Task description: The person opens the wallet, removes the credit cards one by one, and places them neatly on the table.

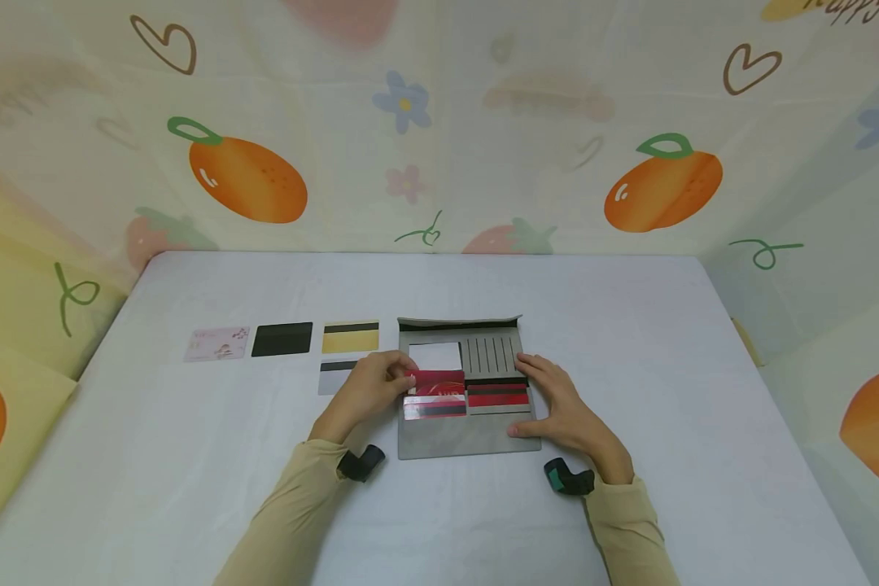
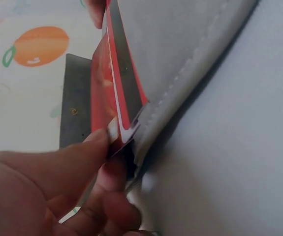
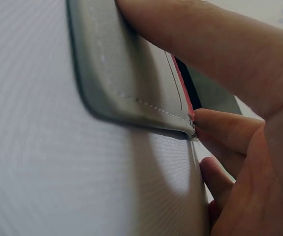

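A grey wallet (image 1: 439,439) lies unfolded flat on the table, its card slots facing up. My left hand (image 1: 372,382) pinches the left edge of a red card (image 1: 439,381) between thumb and fingers. The card's lower part is hidden at a left slot, just above another card with a dark stripe (image 1: 435,411). In the left wrist view, thumb and fingers grip the corner of the red card (image 2: 101,93). My right hand (image 1: 560,403) rests spread on the wallet's right side, thumb on the lower panel and fingertips along the edge. Another red card (image 1: 498,395) sits in the right slot.
Left of the wallet lie a gold card (image 1: 350,338), a black card (image 1: 282,339), a pale pink card (image 1: 217,344) and a silver card (image 1: 333,378) partly behind the left hand. A white card (image 1: 435,356) shows in the wallet's upper left. The white table (image 1: 439,521) meets a fruit-print cloth.
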### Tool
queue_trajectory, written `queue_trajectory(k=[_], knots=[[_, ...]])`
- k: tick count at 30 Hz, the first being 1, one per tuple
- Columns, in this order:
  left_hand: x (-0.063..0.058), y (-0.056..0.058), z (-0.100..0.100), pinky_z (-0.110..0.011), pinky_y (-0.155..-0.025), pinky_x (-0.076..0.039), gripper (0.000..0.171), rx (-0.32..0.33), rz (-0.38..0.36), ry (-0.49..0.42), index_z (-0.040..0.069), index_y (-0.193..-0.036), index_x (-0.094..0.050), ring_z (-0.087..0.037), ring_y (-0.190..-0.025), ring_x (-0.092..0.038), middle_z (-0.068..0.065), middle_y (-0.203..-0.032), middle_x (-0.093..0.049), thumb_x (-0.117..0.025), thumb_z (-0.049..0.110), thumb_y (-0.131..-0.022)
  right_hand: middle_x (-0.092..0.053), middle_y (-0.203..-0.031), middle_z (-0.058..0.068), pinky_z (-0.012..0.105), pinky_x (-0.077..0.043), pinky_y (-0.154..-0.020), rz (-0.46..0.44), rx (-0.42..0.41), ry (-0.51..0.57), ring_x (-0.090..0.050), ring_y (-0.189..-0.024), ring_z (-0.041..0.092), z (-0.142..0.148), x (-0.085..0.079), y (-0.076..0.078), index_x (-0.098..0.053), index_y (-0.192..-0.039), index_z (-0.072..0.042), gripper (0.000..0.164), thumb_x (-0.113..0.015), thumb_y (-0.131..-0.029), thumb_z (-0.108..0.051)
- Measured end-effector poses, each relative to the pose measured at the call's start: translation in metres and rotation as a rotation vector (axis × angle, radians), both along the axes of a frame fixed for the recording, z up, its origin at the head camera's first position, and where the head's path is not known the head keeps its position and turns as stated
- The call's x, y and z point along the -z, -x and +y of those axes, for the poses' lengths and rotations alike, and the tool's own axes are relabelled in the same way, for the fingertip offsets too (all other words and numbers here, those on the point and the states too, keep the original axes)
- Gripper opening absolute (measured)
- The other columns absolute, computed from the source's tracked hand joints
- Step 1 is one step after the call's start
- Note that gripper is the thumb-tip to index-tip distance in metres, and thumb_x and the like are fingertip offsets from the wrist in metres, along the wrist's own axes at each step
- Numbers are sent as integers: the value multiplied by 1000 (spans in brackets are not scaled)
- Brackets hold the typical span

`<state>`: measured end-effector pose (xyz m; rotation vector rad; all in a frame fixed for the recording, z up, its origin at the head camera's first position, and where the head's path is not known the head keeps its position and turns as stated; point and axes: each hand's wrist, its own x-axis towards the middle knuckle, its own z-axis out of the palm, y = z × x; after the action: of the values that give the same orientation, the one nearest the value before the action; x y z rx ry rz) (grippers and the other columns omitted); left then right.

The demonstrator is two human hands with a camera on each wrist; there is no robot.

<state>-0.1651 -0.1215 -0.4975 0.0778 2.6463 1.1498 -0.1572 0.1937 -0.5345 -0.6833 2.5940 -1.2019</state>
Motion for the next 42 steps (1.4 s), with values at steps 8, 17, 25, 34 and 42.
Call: queue_trajectory(k=[8,17,25,34,42], knots=[[1,1,0,-26,-70,-47,16,-43,8,-43,11,-107,-70,-19,-85,-57,-5,-84,-64,-70,14,-91,-32,-158,19,70,-19,-112,5,6,-7,-23,-146,44,1,2,0,-39,-149,1,96,-87,-71,-30],[5,-1,-1,-32,-79,-50,22,8,5,-68,12,-111,-65,-20,-88,-58,-6,-90,-65,-71,9,-90,-32,-159,18,70,-19,-112,0,11,-6,-21,-146,44,1,2,-1,-39,-149,0,97,-88,-71,-30],[1,-5,0,-28,-72,-50,27,-68,57,-110,14,-119,-63,-22,-87,-60,-9,-97,-66,-68,10,-93,-31,-159,18,70,-19,-112,-6,11,4,-21,-146,44,0,1,-2,-39,-149,0,96,-87,-71,-29],[-3,-7,-3,-28,-72,-47,32,-91,101,-142,15,-124,-62,-21,-84,-58,-10,-92,-68,-67,9,-94,-31,-159,18,70,-18,-113,-10,11,7,-21,-147,44,0,0,-1,-39,-149,0,96,-87,-71,-29],[-5,-10,-10,-27,-67,-49,33,-121,96,-155,16,-126,-62,-21,-81,-58,-11,-94,-70,-66,9,-94,-31,-159,17,69,-18,-113,-12,14,-4,-21,-147,43,0,0,0,-38,-149,0,96,-87,-72,-29]])
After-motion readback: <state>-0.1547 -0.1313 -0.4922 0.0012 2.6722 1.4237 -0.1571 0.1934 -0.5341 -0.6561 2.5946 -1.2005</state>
